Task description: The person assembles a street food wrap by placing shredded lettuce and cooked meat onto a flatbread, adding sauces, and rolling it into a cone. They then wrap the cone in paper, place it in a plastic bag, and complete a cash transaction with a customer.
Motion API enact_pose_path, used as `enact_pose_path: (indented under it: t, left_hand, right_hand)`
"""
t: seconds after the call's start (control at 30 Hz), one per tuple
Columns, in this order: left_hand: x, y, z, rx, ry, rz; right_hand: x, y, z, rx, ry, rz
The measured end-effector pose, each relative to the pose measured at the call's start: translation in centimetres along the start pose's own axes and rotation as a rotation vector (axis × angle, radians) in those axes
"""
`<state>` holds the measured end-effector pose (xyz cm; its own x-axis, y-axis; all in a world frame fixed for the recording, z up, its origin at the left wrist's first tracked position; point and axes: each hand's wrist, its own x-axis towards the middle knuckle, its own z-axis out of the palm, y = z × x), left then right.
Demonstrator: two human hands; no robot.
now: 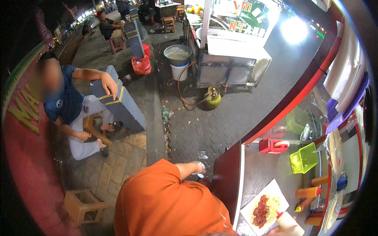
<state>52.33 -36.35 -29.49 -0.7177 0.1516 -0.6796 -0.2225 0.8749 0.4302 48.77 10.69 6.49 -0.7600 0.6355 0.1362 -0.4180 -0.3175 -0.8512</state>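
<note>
lower edge: my right hand [272, 231] — mostly cut off, seems closed round a white bottle [293, 227], its nozzle tipped up and leftward. the nozzle is just beside the noodles [275, 202] with dark red topping [260, 212], which lie ahead and left of that hand on white paper [248, 211]. topping's long axis runs away from me; the bottle slants across it. right hand is nearer. left hand [199, 167], in clear plastic, is well apart, off the counter [258, 171] — finger spread i cannot tell. farther: green basket [304, 158]
</note>
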Motion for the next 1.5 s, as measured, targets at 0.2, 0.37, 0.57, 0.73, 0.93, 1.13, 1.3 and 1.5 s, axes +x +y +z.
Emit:
enact_pose_path:
  t: [0.2, 0.37, 0.57, 0.73, 0.93, 1.13, 1.3, 1.5]
  left_hand:
    - [-3.3, -5.9, 4.6, 0.042, -0.047, -0.029]
    - [-7.4, -8.3, 6.9, -0.011, -0.170, -0.245]
    - [-8.5, -7.4, 8.4, -0.098, -0.164, -0.338]
    - [-3.2, -7.8, 9.1, -0.137, -0.098, -0.206]
    - [0.2, -8.5, 5.1, -0.166, -0.249, -0.116]
    - [1.7, -6.7, -0.1, 0.360, -0.340, -0.076]
    - [5.1, -4.1, -2.3, 0.366, -0.498, -0.172]
    - [9.1, 0.1, -5.8, 0.255, -0.291, 0.023]
  right_hand:
    - [4.8, 1.1, -0.4, 0.346, -0.819, 0.042]
    - [-3.5, 3.0, 3.7, -0.044, -0.225, 0.222]
    - [-7.9, 0.1, 8.7, -0.141, -0.459, 0.458]
    - [-1.1, -6.6, 5.5, -0.127, -0.340, -0.160]
    - [0.0, -2.5, -0.6, -0.321, -0.102, 0.227]
    - [-1.5, -4.5, -0.6, -0.415, 0.018, -0.110]
    - [-2.1, -4.2, -0.9, -0.242, 0.164, -0.254]
    - [-1.1, -4.8, -0.5, -0.369, 0.252, -0.282]
